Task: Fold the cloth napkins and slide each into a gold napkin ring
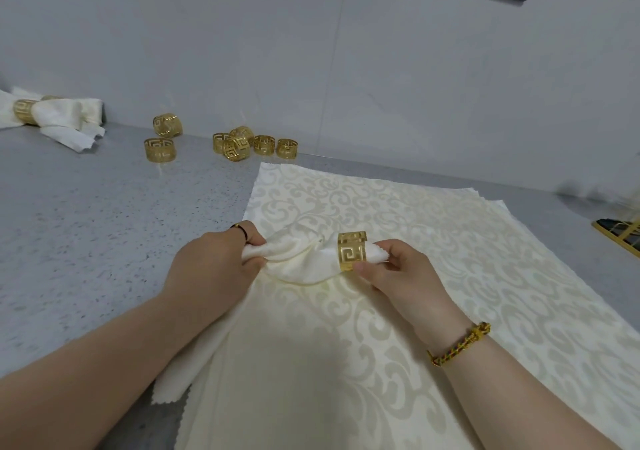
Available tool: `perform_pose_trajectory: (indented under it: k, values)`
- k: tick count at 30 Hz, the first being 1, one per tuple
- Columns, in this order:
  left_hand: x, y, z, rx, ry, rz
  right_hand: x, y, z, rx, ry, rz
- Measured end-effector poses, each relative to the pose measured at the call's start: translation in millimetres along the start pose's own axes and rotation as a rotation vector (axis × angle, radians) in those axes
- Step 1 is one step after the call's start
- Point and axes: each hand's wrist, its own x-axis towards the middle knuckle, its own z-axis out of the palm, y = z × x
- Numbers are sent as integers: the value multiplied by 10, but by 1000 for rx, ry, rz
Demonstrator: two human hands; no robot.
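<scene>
A cream napkin point(298, 259) is gathered into a bundle above a stack of flat damask napkins point(398, 328). My left hand point(214, 262) grips the bundled cloth at its left. A gold napkin ring point(351, 251) sits around the napkin's right end, with a small tip of cloth poking out. My right hand point(398, 273) pinches that ring and tip. The rest of the napkin hangs down under my left forearm. Several loose gold rings point(242, 143) lie near the wall, with two more gold rings point(161, 141) to their left.
A finished napkin in a ring point(45, 115) lies at the far left against the wall. The grey speckled counter point(104, 214) extends to the left. A gold-edged dark object point(620, 231) sits at the right edge. A white wall rises behind.
</scene>
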Motion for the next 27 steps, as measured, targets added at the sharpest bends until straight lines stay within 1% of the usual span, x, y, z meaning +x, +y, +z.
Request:
perform_pose_trajectory:
  k: [3,5,7,10,12,15,18,22,24,27]
  values:
    - [6,2,1,8,2,5,-12,-37,-36,-47,-90,0]
    - [8,-4,0,13,5,15,7,-35,-91,-49,-76,5]
    - [11,-8,1,17,3,28,31,-31,-135,-118,-72,-10]
    - [22,-20,9,23,3,35,54,-7,-187,-157,-166,9]
    - [24,-28,15,24,8,35,57,19,-203,-206,-212,-24]
    - [28,-36,22,21,17,41,76,61,-158,-292,-158,-138]
    - [27,-43,24,18,22,42,87,81,-65,-304,-90,-234]
    - [21,-56,19,-2,27,71,74,64,-59,-271,-35,-265]
    - [28,-65,21,-2,28,72,53,29,-109,-289,-52,-263]
    - [42,-75,33,3,24,67,29,1,-190,-323,-135,-248]
